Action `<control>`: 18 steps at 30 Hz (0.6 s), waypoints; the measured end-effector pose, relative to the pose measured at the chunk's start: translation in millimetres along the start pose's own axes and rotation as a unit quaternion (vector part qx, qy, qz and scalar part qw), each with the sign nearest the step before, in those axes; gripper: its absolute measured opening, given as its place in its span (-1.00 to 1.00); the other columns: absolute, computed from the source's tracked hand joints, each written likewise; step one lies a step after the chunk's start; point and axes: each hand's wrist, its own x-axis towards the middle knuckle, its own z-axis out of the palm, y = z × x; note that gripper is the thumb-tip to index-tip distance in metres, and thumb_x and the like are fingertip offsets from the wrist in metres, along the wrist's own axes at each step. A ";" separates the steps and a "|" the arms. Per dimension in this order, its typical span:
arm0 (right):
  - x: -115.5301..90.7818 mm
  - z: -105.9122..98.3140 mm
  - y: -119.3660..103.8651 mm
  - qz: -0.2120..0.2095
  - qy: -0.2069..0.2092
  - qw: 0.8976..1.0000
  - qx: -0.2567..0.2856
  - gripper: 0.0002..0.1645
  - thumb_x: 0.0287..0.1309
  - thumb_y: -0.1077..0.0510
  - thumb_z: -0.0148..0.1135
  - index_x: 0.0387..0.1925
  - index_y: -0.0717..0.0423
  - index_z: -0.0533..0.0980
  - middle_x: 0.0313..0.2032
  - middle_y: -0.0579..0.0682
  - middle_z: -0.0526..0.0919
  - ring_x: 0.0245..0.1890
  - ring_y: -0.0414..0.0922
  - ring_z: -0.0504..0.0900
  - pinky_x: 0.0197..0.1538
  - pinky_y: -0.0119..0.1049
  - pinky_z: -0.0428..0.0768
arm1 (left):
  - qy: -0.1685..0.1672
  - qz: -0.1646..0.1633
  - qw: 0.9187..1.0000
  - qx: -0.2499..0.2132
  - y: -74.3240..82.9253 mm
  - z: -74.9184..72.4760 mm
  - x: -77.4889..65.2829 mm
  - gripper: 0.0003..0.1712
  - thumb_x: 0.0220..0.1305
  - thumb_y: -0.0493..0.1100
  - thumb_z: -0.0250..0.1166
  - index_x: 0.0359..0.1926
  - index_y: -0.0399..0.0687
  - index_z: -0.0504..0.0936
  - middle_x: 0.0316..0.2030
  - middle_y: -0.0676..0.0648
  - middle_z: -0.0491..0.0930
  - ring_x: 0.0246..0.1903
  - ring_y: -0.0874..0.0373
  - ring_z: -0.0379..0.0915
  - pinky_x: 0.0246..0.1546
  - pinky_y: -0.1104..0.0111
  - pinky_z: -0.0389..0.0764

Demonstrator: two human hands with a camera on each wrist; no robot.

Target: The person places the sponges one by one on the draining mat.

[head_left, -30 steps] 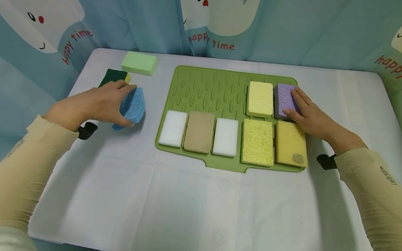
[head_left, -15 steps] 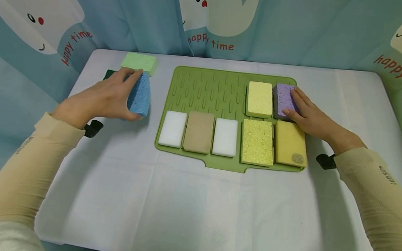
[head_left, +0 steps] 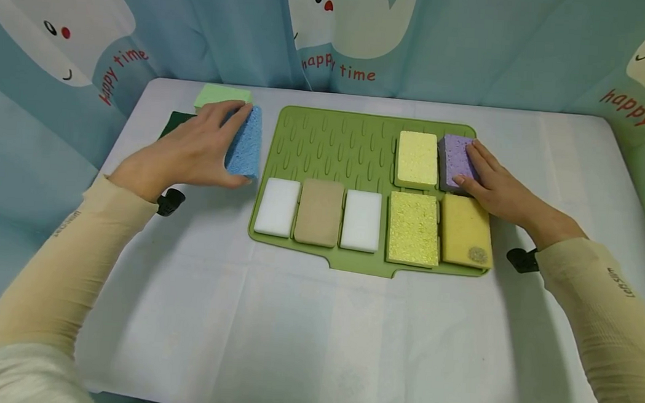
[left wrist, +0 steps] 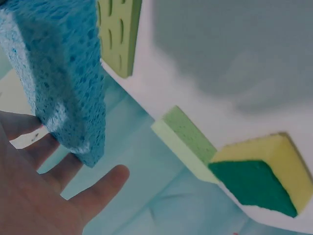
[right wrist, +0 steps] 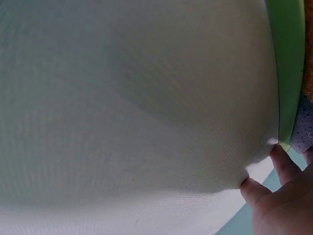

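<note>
In the head view my left hand (head_left: 192, 150) grips a blue sponge (head_left: 246, 144) between thumb and fingers, just left of the green ridged mat (head_left: 328, 143). The left wrist view shows the blue sponge (left wrist: 63, 73) tilted on end, the fingers along its lower edge. My right hand (head_left: 503, 188) rests at the mat's right edge, with its index finger and thumb touching a purple sponge (head_left: 457, 157). Two fingertips of the right hand (right wrist: 288, 200) press into the white cloth beside the mat in the right wrist view.
On the mat lie a pale yellow sponge (head_left: 417, 159), a speckled yellow one (head_left: 414, 228), a plain yellow one (head_left: 467, 230), two white blocks (head_left: 278, 207) and a tan block (head_left: 319, 212). Behind my left hand are a light green sponge (head_left: 212, 94) and a green-and-yellow scouring sponge (left wrist: 249, 178).
My left hand has carried the blue sponge to the right and toward the back, up to the mat's left edge. My right hand has stayed in place on the purple sponge.
</note>
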 end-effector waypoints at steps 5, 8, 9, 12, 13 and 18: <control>-0.8 0.2 0.4 0.003 0.001 1.000 -0.001 -0.02 0.49 -0.22 -0.16 0.56 -0.04 -0.48 0.56 0.01 -0.58 0.56 0.16 -0.50 0.49 0.33 -0.27 | -0.009 0.004 1.000 0.002 5.8 3.8 9.1 0.32 0.06 0.29 0.36 0.58 -0.18 -0.18 0.54 -0.28 -0.13 0.47 -0.26 -0.08 0.35 -0.17 0.25; -1.1 0.5 1.5 0.004 0.000 1.000 -0.002 -0.03 0.50 -0.22 -0.18 0.55 -0.03 -0.49 0.56 0.01 -0.59 0.56 0.16 -0.51 0.49 0.33 -0.28 | -0.010 0.006 1.000 0.002 9.3 5.4 13.6 0.30 0.09 0.30 0.34 0.58 -0.17 -0.18 0.54 -0.29 -0.12 0.48 -0.27 -0.08 0.36 -0.19 0.23; -1.0 0.6 1.6 0.005 0.000 1.000 -0.003 -0.03 0.50 -0.22 -0.18 0.55 -0.04 -0.49 0.56 0.01 -0.59 0.56 0.15 -0.51 0.49 0.32 -0.28 | -0.008 0.007 1.000 0.004 10.2 5.7 15.0 0.30 0.09 0.31 0.34 0.58 -0.18 -0.17 0.53 -0.30 -0.11 0.47 -0.27 -0.07 0.35 -0.19 0.23; -0.4 0.9 1.4 0.005 0.001 1.000 -0.003 -0.03 0.49 -0.23 -0.18 0.56 -0.04 -0.49 0.56 0.01 -0.59 0.56 0.15 -0.51 0.49 0.32 -0.28 | 0.005 0.012 1.000 0.010 12.6 6.5 19.1 0.30 0.07 0.33 0.35 0.57 -0.22 -0.12 0.50 -0.34 -0.03 0.45 -0.30 -0.01 0.34 -0.20 0.25; -0.2 1.0 1.0 0.005 0.001 1.000 -0.003 -0.03 0.49 -0.23 -0.18 0.56 -0.04 -0.48 0.56 0.00 -0.58 0.56 0.15 -0.51 0.49 0.32 -0.27 | 0.008 0.013 1.000 0.010 13.4 6.6 20.6 0.30 0.06 0.33 0.36 0.57 -0.22 -0.10 0.49 -0.34 -0.01 0.44 -0.30 0.01 0.33 -0.19 0.27; 0.7 1.3 0.7 0.005 0.000 1.000 -0.003 -0.03 0.50 -0.23 -0.19 0.55 -0.05 -0.49 0.56 0.00 -0.59 0.56 0.14 -0.52 0.49 0.32 -0.27 | 0.008 0.022 1.000 0.009 19.0 5.6 29.8 0.31 0.04 0.35 0.39 0.55 -0.25 -0.05 0.46 -0.34 0.06 0.41 -0.30 0.06 0.33 -0.14 0.31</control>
